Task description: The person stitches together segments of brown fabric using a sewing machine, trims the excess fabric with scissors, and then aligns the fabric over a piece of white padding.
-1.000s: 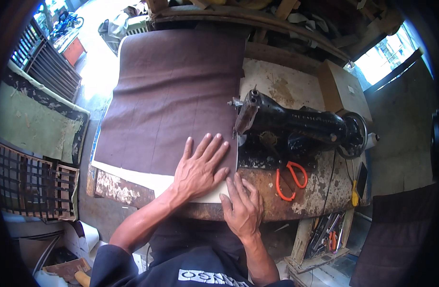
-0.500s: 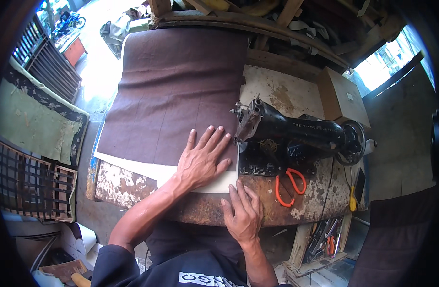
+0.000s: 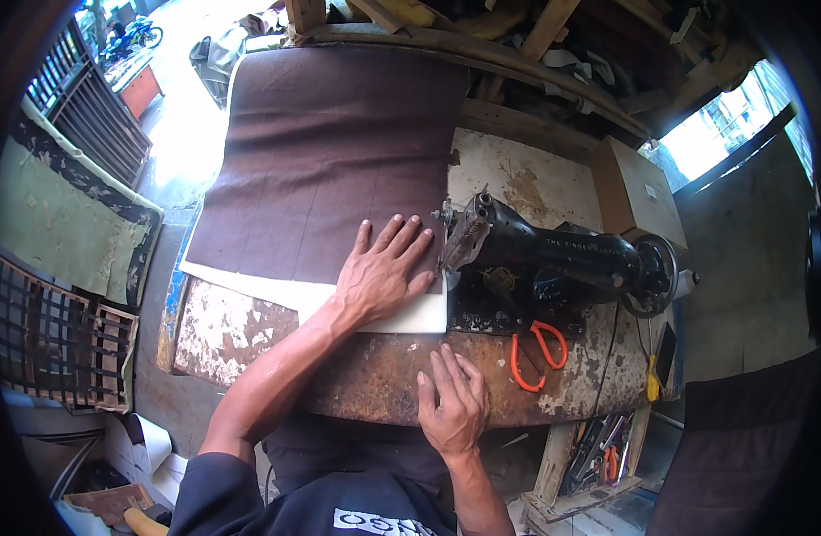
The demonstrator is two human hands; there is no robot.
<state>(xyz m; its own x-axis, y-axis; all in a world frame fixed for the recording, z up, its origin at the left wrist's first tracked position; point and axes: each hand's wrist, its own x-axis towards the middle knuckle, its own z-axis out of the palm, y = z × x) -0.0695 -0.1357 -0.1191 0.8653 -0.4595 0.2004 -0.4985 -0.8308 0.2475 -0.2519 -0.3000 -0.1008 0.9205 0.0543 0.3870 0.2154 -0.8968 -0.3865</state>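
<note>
A large dark brown sheet of upholstery material (image 3: 330,161) lies over the left part of the table, with a pale backing layer (image 3: 419,313) showing along its near edge. My left hand (image 3: 383,272) rests flat on its near right part, fingers spread, close to the needle end of a black sewing machine (image 3: 553,255). The sheet's right edge runs under the needle area. My right hand (image 3: 455,402) is over the table's front edge, fingers stretched out and holding nothing, just short of the backing's near corner.
Orange-handled scissors (image 3: 540,357) lie on the worn table (image 3: 374,375) in front of the machine. A yellow-handled screwdriver (image 3: 652,380) is at the table's right end. A cardboard box (image 3: 638,192) stands behind the machine. Tools fill an open drawer (image 3: 598,456) below.
The sheet and its backing have slid away from me past the needle, with my left hand moving along on top. My right fingertips are now apart from the backing's near edge.
</note>
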